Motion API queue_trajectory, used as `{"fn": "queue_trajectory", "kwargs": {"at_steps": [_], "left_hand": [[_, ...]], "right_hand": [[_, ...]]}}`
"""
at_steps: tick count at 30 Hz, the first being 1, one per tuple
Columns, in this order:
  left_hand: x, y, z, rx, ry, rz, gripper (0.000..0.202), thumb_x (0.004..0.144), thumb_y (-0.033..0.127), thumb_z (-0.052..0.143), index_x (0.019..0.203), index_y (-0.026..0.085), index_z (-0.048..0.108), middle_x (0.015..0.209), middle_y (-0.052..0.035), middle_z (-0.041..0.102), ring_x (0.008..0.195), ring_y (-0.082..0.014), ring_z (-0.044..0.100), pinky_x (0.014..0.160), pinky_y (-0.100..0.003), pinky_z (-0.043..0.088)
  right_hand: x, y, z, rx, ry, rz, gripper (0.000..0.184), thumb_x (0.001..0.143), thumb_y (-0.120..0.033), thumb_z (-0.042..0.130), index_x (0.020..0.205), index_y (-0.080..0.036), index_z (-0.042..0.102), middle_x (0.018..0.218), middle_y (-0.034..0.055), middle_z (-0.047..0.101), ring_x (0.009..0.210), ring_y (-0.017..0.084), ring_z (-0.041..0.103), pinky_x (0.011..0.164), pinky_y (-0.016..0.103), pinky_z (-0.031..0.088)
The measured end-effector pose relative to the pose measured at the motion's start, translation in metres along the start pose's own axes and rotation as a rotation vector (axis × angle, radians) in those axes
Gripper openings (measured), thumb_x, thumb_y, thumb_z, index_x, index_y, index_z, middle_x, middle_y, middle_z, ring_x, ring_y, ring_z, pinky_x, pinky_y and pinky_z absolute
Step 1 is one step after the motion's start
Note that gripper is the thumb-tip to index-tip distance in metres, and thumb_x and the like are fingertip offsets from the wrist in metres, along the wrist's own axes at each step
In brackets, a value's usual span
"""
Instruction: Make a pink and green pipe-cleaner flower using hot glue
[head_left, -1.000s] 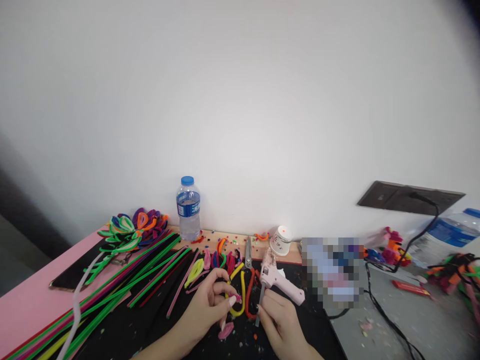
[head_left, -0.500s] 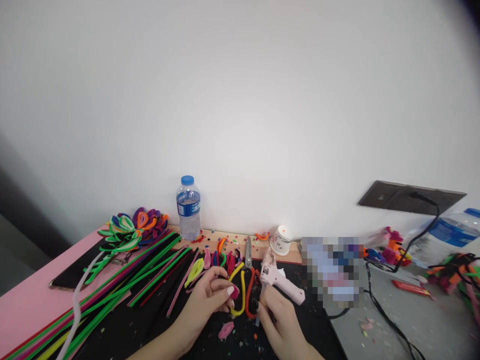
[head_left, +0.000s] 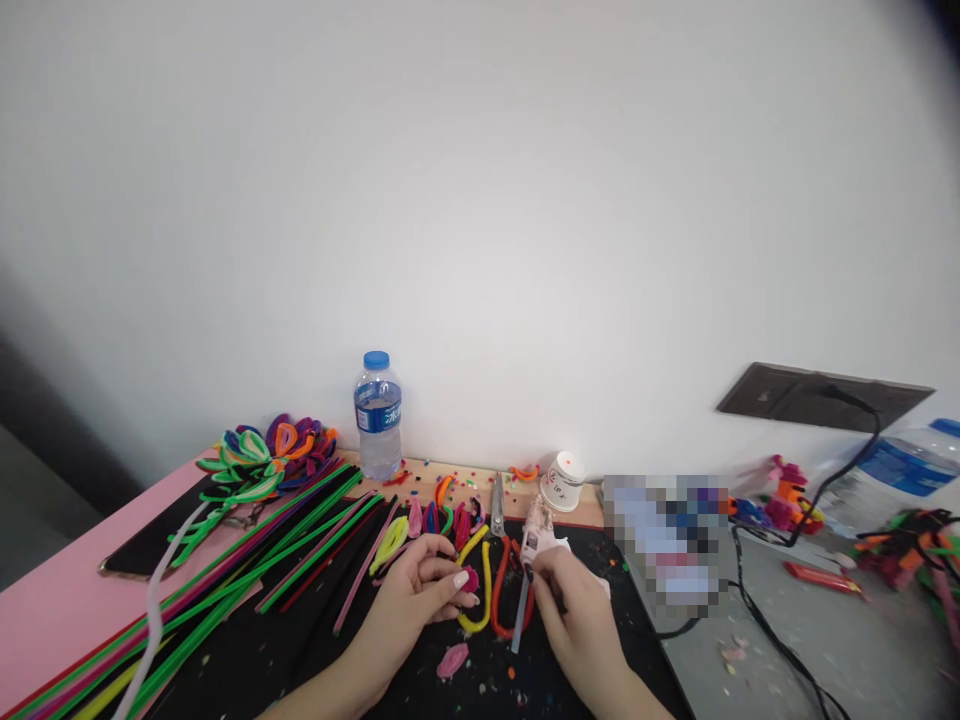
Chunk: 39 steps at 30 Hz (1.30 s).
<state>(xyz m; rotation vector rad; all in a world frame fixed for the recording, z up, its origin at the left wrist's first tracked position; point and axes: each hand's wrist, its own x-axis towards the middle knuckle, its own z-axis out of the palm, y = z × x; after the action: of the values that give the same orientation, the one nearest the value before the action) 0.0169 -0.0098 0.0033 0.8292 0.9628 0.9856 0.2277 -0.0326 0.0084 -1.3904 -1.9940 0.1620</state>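
Observation:
Between the thumb and fingers of my left hand (head_left: 424, 590) is a small magenta fuzzy piece (head_left: 470, 579). My right hand (head_left: 574, 610) lies closed over the handle of a pale pink hot glue gun (head_left: 538, 530), its fingertips where a clear glue stick (head_left: 519, 622) sticks out of the back. A tiny dark spot shows at those fingertips; I cannot make it out. Scissors (head_left: 497, 510) with red and yellow handles lie between my hands, blades pointing away. A pink petal-shaped piece (head_left: 452, 660) rests on the black mat (head_left: 420, 690) below.
Pipe cleaners (head_left: 247, 560) spread across the left side, beside a looped pipe-cleaner flower (head_left: 255, 455). A water bottle (head_left: 378, 420) and paper cup (head_left: 564, 482) stand near the wall. Bent colourful loops (head_left: 431, 518) lie behind my left hand. A black cable (head_left: 772, 630) crosses the grey surface on the right.
My right hand has moved up and away from me, off the glue stick's lower part and over the gun's handle. My left hand stays in place, the magenta piece slightly turned.

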Motion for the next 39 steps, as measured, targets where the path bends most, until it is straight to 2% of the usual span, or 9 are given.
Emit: {"fn": "queue_trajectory", "kwargs": {"at_steps": [3,6,12,20,24,28,31,35,39], "left_hand": [[-0.001,0.002,0.001,-0.015,0.002,-0.004,0.037,0.064,0.031,0.079,0.084,0.021,0.049,0.068,0.0047,0.067,0.065,-0.0143,0.072,0.051,-0.015,0.048],[-0.002,0.004,0.001,-0.033,0.018,-0.011,0.039,0.063,0.032,0.079,0.085,0.021,0.05,0.07,0.0037,0.068,0.069,-0.0156,0.072,0.053,-0.016,0.048],[-0.002,0.006,0.0,-0.045,0.028,-0.016,0.038,0.062,0.031,0.08,0.086,0.021,0.052,0.077,0.0016,0.068,0.078,-0.0186,0.072,0.056,-0.017,0.049],[0.0,0.003,-0.001,-0.033,0.03,-0.009,0.036,0.064,0.03,0.079,0.085,0.02,0.051,0.07,0.0043,0.065,0.065,-0.0145,0.071,0.05,-0.015,0.047],[0.001,-0.001,-0.002,-0.039,-0.002,0.046,0.031,0.069,0.03,0.075,0.086,0.021,0.051,0.065,0.0073,0.061,0.052,-0.0092,0.065,0.046,-0.015,0.046],[0.002,-0.001,-0.003,-0.044,-0.028,0.072,0.026,0.071,0.03,0.073,0.084,0.021,0.052,0.067,0.0071,0.06,0.05,-0.0067,0.061,0.047,-0.016,0.046],[0.001,0.001,-0.003,-0.054,-0.041,0.068,0.025,0.071,0.03,0.074,0.082,0.02,0.054,0.066,0.0066,0.059,0.051,-0.0064,0.06,0.048,-0.016,0.047],[-0.002,0.007,-0.002,-0.102,-0.04,0.041,0.026,0.07,0.029,0.076,0.083,0.02,0.056,0.067,0.0059,0.06,0.054,-0.0066,0.06,0.05,-0.016,0.048],[-0.006,0.014,0.001,-0.159,-0.058,0.005,0.027,0.066,0.029,0.078,0.08,0.019,0.058,0.066,0.0055,0.059,0.055,-0.0068,0.059,0.052,-0.016,0.048]], "right_hand": [[0.007,0.006,-0.006,-0.211,0.035,0.123,0.027,0.081,-0.013,0.045,0.107,-0.018,0.049,0.105,0.0123,0.059,0.097,0.027,0.054,0.078,0.038,0.043],[0.011,0.01,-0.007,-0.422,-0.027,0.279,0.045,0.07,-0.013,0.05,0.115,-0.016,0.048,0.117,0.0149,0.055,0.103,0.033,0.05,0.079,0.044,0.041],[0.011,0.01,-0.006,-0.515,-0.153,0.346,0.045,0.069,-0.015,0.048,0.113,-0.015,0.052,0.107,0.0129,0.057,0.095,0.032,0.054,0.075,0.041,0.041],[0.017,0.013,-0.012,-0.457,-0.203,0.393,0.028,0.073,-0.017,0.047,0.099,-0.015,0.057,0.094,0.0125,0.061,0.087,0.031,0.06,0.071,0.038,0.044],[0.017,0.013,-0.016,-0.25,-0.14,0.368,0.026,0.075,-0.018,0.047,0.099,-0.017,0.057,0.095,0.0102,0.065,0.086,0.029,0.062,0.071,0.035,0.045],[0.016,0.008,-0.017,0.192,-0.097,0.31,0.019,0.08,-0.025,0.049,0.093,-0.02,0.062,0.085,0.0053,0.069,0.076,0.022,0.063,0.067,0.029,0.048],[0.014,0.007,-0.015,0.499,-0.121,0.342,0.021,0.077,-0.036,0.058,0.088,-0.019,0.065,0.076,0.0043,0.068,0.068,0.021,0.061,0.063,0.029,0.05],[0.009,0.012,-0.007,0.907,-0.224,0.527,0.039,0.07,-0.053,0.065,0.082,-0.016,0.061,0.051,-0.0039,0.054,0.043,0.012,0.047,0.046,0.025,0.046],[0.005,0.016,-0.001,0.995,-0.345,0.58,0.049,0.065,-0.063,0.067,0.069,-0.016,0.055,0.042,-0.0073,0.046,0.033,0.006,0.036,0.033,0.018,0.035]]}}
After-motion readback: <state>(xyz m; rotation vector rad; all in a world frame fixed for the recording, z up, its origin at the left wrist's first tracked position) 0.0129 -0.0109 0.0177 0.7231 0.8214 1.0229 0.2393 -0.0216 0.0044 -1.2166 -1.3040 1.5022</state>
